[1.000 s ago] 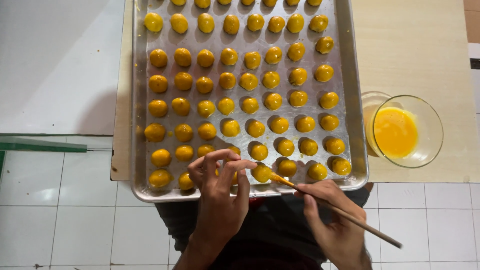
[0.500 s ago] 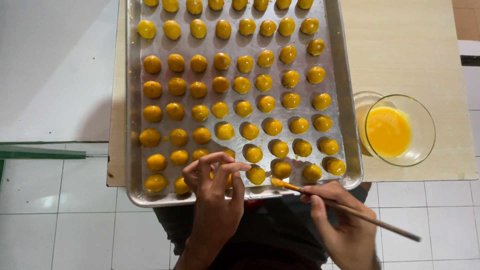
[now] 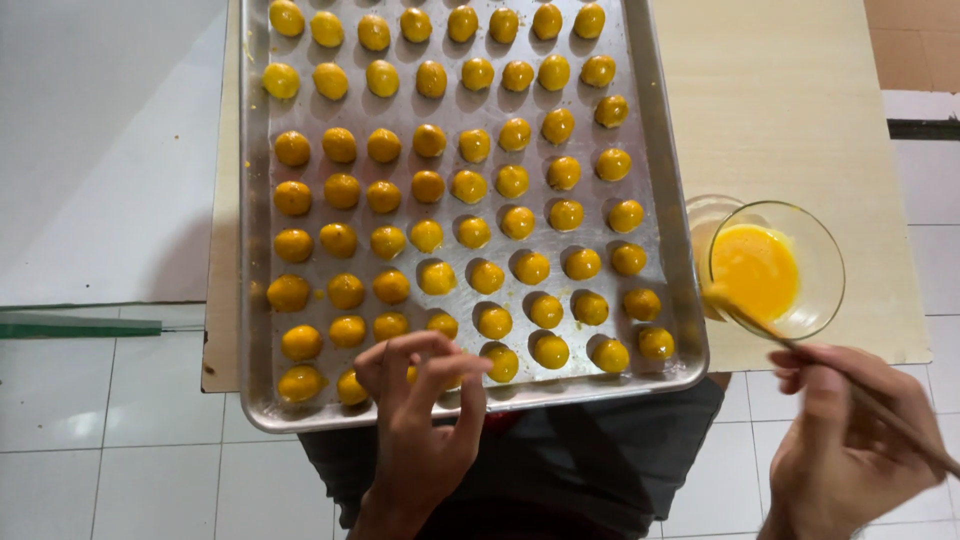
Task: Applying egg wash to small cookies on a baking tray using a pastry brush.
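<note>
The right hand (image 3: 850, 450), in the lower right of the frame, is closed around a thin brush (image 3: 800, 345) whose handle slants up and left, its tip lying at the near rim of the glass bowl (image 3: 815, 235) of yellow liquid. That bowl sits just right of the metal tray (image 3: 660, 200). The left hand (image 3: 420, 420), at bottom centre, has loosely curled fingers held over the small yellow balls (image 3: 500, 362) in the tray's lowest row; whether it pinches 1 cannot be told.

metal tray (image 3: 255, 300) packed with close rows of glazed yellow balls (image 3: 474, 232), narrow gaps between them, bare wooden tabletop (image 3: 780, 100) open at right, glass bowl (image 3: 822, 250) blocking its near corner
</note>
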